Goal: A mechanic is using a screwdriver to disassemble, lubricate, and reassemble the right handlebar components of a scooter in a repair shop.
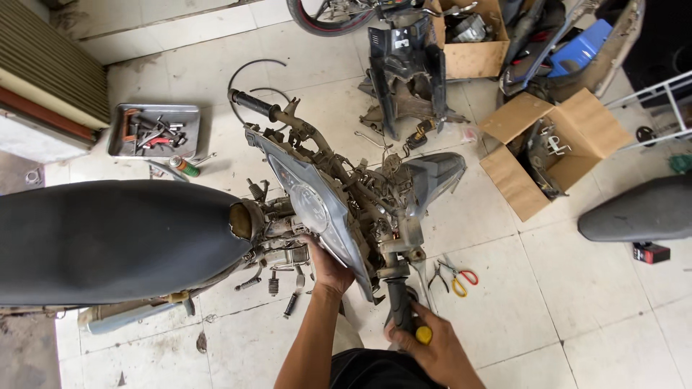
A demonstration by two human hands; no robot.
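A stripped motorcycle front end (360, 209) lies across the tiled floor in front of me, with bare handlebars and wiring exposed. My left hand (328, 265) presses against the lower edge of its grey instrument panel (310, 198). My right hand (425, 344) is wrapped around the near black handlebar grip (398, 306), next to its yellow end cap (423, 335). The far handlebar grip (252, 103) points away to the upper left. The black seat (108, 238) stretches off to the left.
A metal tray of tools (119, 148) and a green spray can (184, 167) sit at the left. Pliers with red and yellow handles (455, 277) lie by my right hand. Cardboard boxes (577, 122) (472, 56), a black fairing (407, 72) and another seat (638, 209) stand around.
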